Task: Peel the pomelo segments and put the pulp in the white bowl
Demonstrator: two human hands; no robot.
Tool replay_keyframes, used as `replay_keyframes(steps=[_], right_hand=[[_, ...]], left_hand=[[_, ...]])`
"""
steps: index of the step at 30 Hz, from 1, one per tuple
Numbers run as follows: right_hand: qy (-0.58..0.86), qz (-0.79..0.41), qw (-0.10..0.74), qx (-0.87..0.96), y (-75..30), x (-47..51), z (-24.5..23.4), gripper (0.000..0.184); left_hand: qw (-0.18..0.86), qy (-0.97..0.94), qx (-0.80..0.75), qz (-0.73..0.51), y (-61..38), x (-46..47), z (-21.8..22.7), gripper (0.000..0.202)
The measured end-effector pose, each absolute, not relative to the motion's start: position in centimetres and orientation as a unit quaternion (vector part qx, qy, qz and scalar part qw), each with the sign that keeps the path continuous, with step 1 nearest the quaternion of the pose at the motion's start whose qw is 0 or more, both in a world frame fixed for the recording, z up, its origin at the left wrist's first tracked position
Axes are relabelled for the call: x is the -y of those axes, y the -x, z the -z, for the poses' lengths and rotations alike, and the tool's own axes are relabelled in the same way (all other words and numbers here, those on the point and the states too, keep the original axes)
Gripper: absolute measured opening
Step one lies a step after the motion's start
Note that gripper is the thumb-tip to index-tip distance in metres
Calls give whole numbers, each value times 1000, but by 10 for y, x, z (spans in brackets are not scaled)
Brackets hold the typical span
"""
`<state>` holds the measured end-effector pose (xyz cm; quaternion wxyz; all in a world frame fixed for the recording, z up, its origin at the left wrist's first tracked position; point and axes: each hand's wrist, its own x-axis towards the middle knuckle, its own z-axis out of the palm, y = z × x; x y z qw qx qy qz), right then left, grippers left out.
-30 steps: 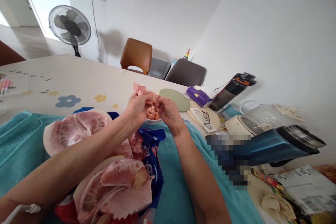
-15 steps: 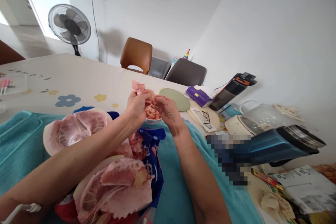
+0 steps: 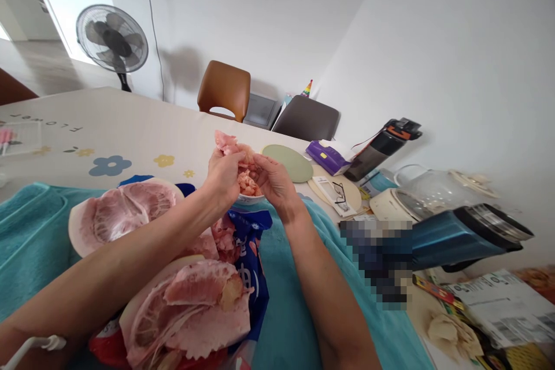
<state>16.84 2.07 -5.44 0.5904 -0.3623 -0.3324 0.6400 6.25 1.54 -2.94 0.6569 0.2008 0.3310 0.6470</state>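
Note:
My left hand [image 3: 223,178] is closed on a pink pomelo segment [image 3: 225,141] with a flap of pale membrane sticking up. The fingers of my right hand [image 3: 276,182] pinch at the right side of that segment. Directly beneath both hands stands a white bowl [image 3: 248,199] with peeled pomelo pulp [image 3: 247,182] in it. An opened pomelo rind [image 3: 125,214] rests to the left, partly behind my left forearm. Nearer to me, a pomelo piece [image 3: 191,306] in thick rind still shows flesh. A blue printed bag [image 3: 259,289] lies under the fruit.
A teal towel [image 3: 288,283] covers the near table. To the right are a green oval mat [image 3: 288,163], purple tissue pack [image 3: 327,157], glasses [image 3: 340,195], dark bottle [image 3: 379,150], glass kettle [image 3: 433,188] and blue tumbler [image 3: 451,237]. Chairs and a fan [image 3: 113,39] stand beyond.
The whole view has shifted slightly. My hands stay over the bowl with the pomelo segment, and my right fingers have moved only a little against it.

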Motion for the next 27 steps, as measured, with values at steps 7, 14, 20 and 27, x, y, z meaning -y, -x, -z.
replay_keyframes(steps=[7, 14, 20, 27], right_hand=[[393, -626, 593, 318, -172, -22, 55, 11], [409, -618, 599, 303, -173, -22, 55, 14], [432, -573, 596, 360, -179, -24, 58, 12], [481, -503, 602, 391, -180, -26, 64, 10]], left_hand=[[649, -221, -335, -646, -63, -20, 37, 28], [650, -214, -322, -654, -63, -18, 36, 29], [648, -203, -332, -655, -63, -14, 29, 30], [644, -205, -339, -654, -62, -17, 30, 33]])
